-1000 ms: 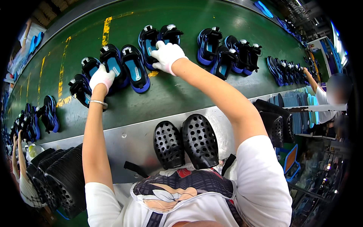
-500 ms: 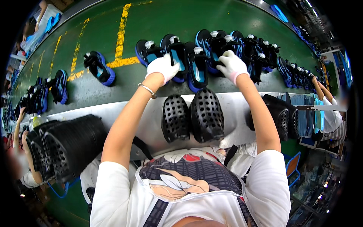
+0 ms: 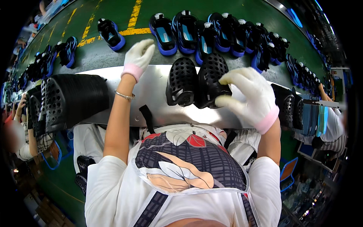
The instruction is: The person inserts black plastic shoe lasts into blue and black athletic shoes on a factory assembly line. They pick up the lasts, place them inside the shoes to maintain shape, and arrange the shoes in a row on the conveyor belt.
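Two black perforated shoe-shaped forms, the left one (image 3: 182,79) and the right one (image 3: 212,77), stand side by side on the metal ledge in front of me. My right hand (image 3: 251,96), in a white glove with a pink cuff, is beside the right form. Its thumb and fingers are spread near that form's near end; whether they touch it I cannot tell. My left hand (image 3: 139,56), gloved too, hovers over the ledge's far edge with fingers loosely curved and nothing in them. Beyond lies a row of black sneakers with blue soles, among them one sneaker (image 3: 163,36).
A stack of black perforated forms (image 3: 77,100) is on the ledge's left, with more forms (image 3: 285,104) at the right. The metal ledge (image 3: 151,98) borders a green surface (image 3: 196,5) with yellow lines. A lone sneaker (image 3: 111,34) sits far left. Other people work at both sides.
Both hands have come away from the sneakers. My right hand has moved nearer to me, beside the right form; my left has shifted left. The whole view has shifted too.
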Motion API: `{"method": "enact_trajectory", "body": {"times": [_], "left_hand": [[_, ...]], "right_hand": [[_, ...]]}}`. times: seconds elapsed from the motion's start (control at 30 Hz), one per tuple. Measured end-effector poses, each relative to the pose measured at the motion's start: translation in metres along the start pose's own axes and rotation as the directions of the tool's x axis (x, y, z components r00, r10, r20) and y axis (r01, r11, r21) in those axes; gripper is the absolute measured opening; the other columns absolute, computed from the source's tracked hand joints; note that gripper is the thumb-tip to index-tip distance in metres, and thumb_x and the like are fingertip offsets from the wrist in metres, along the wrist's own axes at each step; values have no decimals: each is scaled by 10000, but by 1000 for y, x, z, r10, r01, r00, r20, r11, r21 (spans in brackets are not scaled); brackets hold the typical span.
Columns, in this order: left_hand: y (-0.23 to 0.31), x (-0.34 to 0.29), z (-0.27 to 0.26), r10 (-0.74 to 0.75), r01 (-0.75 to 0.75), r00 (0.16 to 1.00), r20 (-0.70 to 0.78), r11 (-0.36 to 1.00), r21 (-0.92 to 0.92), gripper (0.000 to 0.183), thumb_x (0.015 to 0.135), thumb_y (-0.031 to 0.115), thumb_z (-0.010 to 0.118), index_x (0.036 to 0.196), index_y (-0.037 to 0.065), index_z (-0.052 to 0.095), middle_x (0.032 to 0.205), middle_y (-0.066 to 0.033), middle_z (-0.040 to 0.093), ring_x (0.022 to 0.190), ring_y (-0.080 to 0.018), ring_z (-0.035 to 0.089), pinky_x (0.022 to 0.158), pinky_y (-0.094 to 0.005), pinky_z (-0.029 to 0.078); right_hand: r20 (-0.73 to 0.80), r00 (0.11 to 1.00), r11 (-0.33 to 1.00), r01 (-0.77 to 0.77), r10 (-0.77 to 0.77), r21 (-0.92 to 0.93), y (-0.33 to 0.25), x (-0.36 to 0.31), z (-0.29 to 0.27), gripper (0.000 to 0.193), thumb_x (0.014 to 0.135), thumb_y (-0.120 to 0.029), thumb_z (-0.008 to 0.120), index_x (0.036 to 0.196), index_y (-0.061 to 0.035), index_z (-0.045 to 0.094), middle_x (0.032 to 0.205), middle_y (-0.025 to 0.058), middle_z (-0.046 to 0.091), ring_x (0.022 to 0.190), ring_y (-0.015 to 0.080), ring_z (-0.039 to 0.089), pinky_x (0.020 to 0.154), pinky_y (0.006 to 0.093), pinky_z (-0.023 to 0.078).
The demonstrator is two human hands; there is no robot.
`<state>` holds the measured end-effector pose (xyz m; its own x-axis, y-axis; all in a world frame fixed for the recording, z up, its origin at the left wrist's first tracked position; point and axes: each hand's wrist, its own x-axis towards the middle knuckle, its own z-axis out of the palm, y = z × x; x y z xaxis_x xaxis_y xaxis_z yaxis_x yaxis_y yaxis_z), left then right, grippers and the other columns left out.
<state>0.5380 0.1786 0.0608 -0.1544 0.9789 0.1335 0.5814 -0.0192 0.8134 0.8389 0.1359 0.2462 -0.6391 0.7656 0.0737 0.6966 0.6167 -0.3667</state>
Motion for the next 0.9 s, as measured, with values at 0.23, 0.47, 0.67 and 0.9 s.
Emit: {"method": "enact_trajectory", "body": {"times": [0.23,0.47,0.67,0.9], "left_hand": [[-18,-18,4,-83,85,996,27,990,-115,293,943,210,577,1152,17,647,891,-28,661,800,-78,602,701,-222,475],[15,-12,-2,-82,92,995,51,967,-238,284,930,224,576,1119,31,663,1035,-98,685,921,-157,648,830,-272,502],[71,-7,-24,63,128,966,252,728,-674,444,1021,297,443,1288,-46,535,1130,-114,636,976,-160,627,871,-276,497],[103,-17,-14,394,391,829,396,98,-915,904,887,675,458,1408,-53,325,1345,-199,490,1258,-257,495,1074,-390,406]], "right_hand": [[-54,998,1000,-8,9,12,9,-5,10,332,668,-261,776,899,-77,626,872,80,607,841,283,590,734,387,476],[-30,1000,1000,3,-2,30,9,-4,-2,321,660,-238,778,872,-61,614,848,87,601,813,285,597,712,379,481],[-199,971,990,138,-130,30,-19,17,-31,391,541,-137,817,857,2,632,902,122,653,828,277,638,727,348,501],[-149,907,918,396,-394,-13,-41,64,-9,410,580,-235,825,896,-43,648,947,115,648,851,293,624,711,367,507]]}}
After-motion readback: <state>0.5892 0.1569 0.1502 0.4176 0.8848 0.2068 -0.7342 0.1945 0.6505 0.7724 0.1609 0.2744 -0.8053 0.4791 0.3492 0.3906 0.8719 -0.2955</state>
